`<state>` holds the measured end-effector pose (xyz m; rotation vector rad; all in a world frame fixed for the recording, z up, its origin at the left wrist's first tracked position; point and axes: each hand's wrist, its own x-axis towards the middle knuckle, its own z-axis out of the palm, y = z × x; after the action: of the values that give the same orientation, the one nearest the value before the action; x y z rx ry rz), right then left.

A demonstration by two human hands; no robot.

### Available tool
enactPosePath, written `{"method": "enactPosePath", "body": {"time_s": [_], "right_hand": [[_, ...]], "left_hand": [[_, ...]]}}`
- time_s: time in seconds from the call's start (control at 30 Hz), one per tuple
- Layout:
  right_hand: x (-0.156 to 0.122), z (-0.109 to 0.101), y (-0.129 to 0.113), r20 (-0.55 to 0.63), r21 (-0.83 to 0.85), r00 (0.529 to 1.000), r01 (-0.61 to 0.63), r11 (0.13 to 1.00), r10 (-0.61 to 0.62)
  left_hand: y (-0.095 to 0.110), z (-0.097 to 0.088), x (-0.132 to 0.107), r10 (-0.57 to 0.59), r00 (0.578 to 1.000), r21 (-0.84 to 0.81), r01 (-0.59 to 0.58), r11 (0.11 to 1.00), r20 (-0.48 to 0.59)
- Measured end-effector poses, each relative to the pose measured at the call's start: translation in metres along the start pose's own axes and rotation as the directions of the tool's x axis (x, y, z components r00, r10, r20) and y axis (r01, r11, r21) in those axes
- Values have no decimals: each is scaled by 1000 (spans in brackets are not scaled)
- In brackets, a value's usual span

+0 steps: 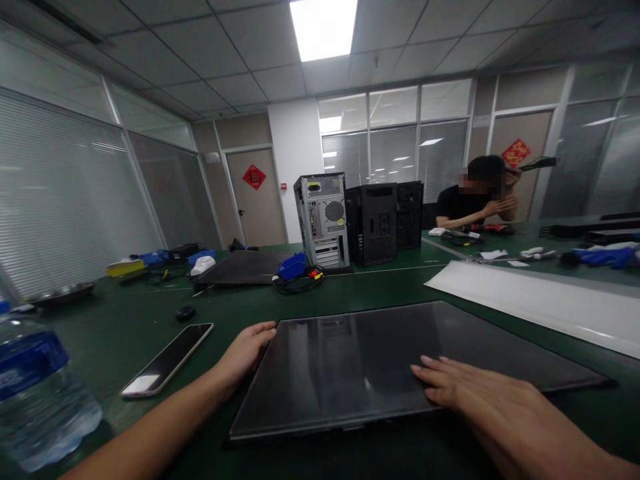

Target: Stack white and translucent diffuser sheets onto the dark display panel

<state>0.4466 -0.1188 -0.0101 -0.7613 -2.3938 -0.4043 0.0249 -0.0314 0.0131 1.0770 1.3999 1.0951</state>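
Note:
A dark, glossy LCD display panel (350,367) lies face up in front of me, with room lights and shapes mirrored in its surface. My left hand (250,347) is at the panel's far left corner, fingers stretched along the edge; its thumb is mostly hidden. Over the right half of the panel, my right hand (480,393) is laid out flat with its fingers extended and nothing in its grasp. The fingertips look to be on the glass or just above it.
The green table (160,300) carries a smartphone (170,360), a water bottle (40,393) and a small black round object (185,313). Behind the panel stand computer cases (325,220) and a flat dark panel (240,269). A white sheet (530,300) lies right. Across the table sits another person (465,200).

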Motion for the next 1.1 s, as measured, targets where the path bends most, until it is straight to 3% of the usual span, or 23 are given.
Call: {"method": "enactPosePath", "body": {"time_s": [0.13,0.27,0.33,0.4,0.47,0.53,0.6,0.7,0.77,0.9,1.1], "right_hand": [[32,6,4,148,98,988,-52,994,37],[55,6,28,383,345,923,-184,920,41],[56,7,53,415,369,904,-272,889,104],[45,9,90,315,290,922,-321,902,227],[23,7,140,146,98,948,-298,949,283],[-8,2,194,-32,-178,981,-194,965,191],[-43,-5,243,-101,-369,994,-70,927,35],[-81,-13,287,-184,-397,983,-56,916,-20],[-92,-15,295,-167,-365,985,-101,925,42],[-89,-6,287,-105,-354,965,-263,897,241],[-67,4,254,-22,-352,823,-538,766,568]], "left_hand": [[5,-1,0,-74,993,-45,70,997,-95],[5,-7,3,12,987,-10,-14,1000,-160],[3,-11,8,45,986,1,-45,999,-160],[0,-14,12,34,989,8,-34,999,-143],[-1,-15,15,39,988,19,-36,999,-152],[-2,-13,16,54,976,29,-49,998,-210],[-1,-11,16,70,958,24,-65,998,-279],[0,-9,16,79,942,29,-73,997,-327],[0,-10,16,106,933,66,-89,994,-343],[-3,-14,17,173,926,122,-139,983,-336],[-9,-15,18,263,954,132,-244,961,-146]]}}
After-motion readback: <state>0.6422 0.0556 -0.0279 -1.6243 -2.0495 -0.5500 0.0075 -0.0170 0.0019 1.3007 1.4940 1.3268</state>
